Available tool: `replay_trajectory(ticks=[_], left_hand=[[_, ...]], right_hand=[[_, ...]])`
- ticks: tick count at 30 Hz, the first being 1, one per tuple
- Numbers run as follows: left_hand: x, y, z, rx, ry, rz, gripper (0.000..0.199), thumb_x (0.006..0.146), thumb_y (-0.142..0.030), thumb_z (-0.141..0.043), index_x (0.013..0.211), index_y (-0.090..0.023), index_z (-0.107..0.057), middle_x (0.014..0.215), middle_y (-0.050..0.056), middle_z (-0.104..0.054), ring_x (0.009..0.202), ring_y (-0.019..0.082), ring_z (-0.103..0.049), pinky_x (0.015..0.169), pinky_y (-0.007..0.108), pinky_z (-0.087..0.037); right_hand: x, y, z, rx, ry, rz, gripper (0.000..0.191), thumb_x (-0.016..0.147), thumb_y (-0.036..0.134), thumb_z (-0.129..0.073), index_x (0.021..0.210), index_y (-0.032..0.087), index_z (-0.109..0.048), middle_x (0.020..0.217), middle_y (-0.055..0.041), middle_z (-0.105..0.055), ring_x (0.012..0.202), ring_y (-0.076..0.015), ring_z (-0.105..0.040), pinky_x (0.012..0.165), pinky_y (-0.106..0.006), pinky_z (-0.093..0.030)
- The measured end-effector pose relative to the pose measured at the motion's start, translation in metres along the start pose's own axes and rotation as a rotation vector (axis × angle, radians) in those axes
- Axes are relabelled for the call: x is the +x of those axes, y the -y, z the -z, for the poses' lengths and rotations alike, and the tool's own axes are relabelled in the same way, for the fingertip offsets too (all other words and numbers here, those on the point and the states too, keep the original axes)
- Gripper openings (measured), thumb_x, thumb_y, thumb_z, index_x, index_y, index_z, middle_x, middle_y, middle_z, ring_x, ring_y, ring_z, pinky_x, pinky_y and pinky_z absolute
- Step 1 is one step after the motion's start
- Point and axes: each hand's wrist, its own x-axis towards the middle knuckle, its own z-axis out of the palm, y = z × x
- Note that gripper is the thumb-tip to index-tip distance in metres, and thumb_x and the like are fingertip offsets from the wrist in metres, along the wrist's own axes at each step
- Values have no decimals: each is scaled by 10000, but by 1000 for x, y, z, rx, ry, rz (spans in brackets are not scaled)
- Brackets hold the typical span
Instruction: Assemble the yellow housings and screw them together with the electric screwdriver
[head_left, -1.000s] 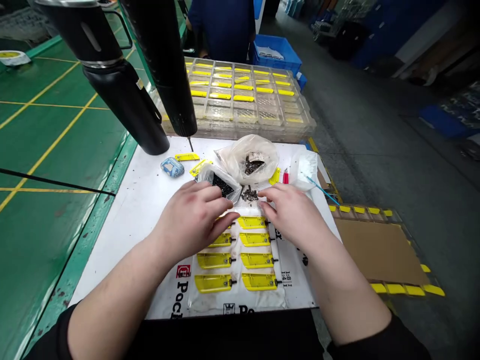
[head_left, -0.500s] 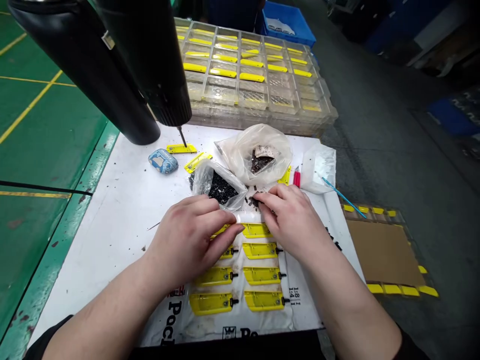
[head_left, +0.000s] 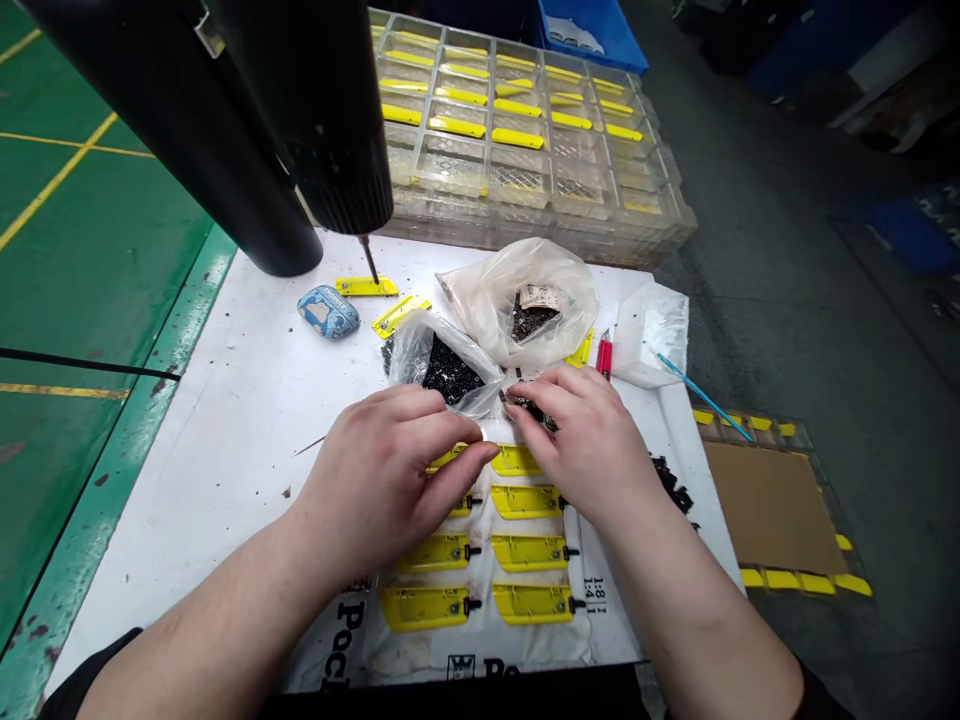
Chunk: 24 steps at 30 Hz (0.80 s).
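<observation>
Nearest me, yellow parts [head_left: 531,604] already bear black pieces [head_left: 576,605]; what's left, or whether my left hand [head_left: 401,462] or right hand [head_left: 586,435] pinches anything, I can't tell.

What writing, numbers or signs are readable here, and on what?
"Poc", next letter unclear, sideways: white printed plastic sheet under the yellow plastic parts.
"1:8" and "1:4", sideways: same sheet, right side.
"P", next letter cut off, beside a crown-like emblem: same sheet, near edge.
Too small to read: markings on the rounded blue packet and the paper label inside the cream plastic bag.
</observation>
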Motion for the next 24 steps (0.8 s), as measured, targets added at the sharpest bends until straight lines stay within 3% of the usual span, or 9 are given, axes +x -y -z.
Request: replay_trajectory(ticks=[8,24], left_hand=[[-2,1,-1,-3,0,39,220,1037,-360,-686,972,-206,-829,770,-9,-653,700,100,-604,646,268,-436],[-1,2,-3,-44,17,101,249,1038,-394,-675,966,-218,-836,783,-2,-686,697,99,-615,648,266,-433]], right_hand=[[6,1,-5,-134,-7,33,119,1045,269,-714,1047,204,-814,1031,-43,-722,1012,-282,-615,906,-452,-461],[6,4,-4,-153,27,6,130,1061,263,-681,1074,195,-791,1068,-74,-727,1047,-291,-613,929,-451,-449]])
